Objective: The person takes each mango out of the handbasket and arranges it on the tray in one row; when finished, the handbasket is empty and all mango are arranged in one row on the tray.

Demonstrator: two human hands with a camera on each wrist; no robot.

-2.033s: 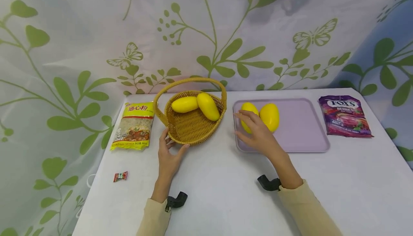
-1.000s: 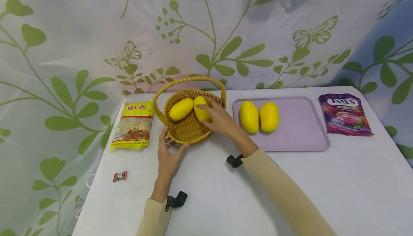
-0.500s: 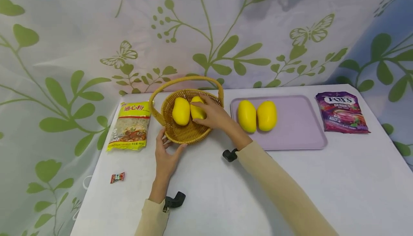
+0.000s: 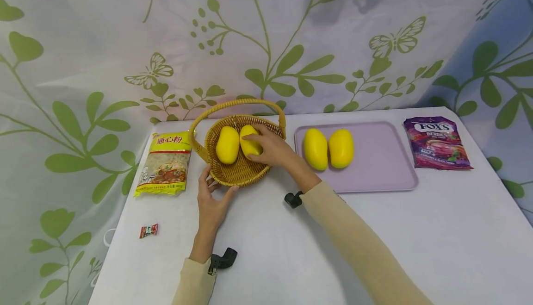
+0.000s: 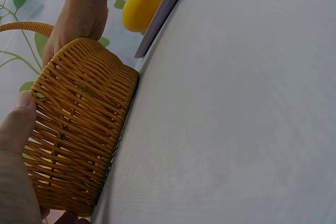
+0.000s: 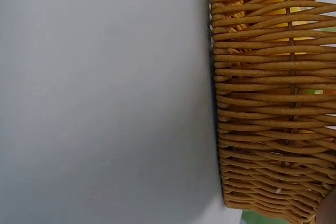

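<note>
A wicker basket (image 4: 241,174) with a tall handle stands on the table at centre left. Inside it, two yellow mangoes lie side by side, the left mango (image 4: 227,145) and the right mango (image 4: 250,140). My right hand (image 4: 271,146) reaches over the basket's right side and grips the right mango between thumb and fingers. Low at the near left of the basket, my left hand (image 4: 211,205) holds its wall. In the left wrist view the left thumb (image 5: 21,116) lies at the woven rim. The right wrist view shows mostly the basket's wall (image 6: 273,98), with the mangoes largely hidden behind it.
Right of the basket, a lilac tray (image 4: 383,157) bears two more mangoes (image 4: 315,150). A purple FOX'S candy bag (image 4: 437,143) lies at the far right. A yellow pasta bag (image 4: 164,162) and a small wrapped candy (image 4: 149,231) lie to the left. A patterned curtain (image 4: 233,73) hangs behind.
My right hand has left the mangoes on the tray and moved left into the basket. Both mangoes there have turned to lie lengthwise, side by side. My left hand has stayed at the basket.
</note>
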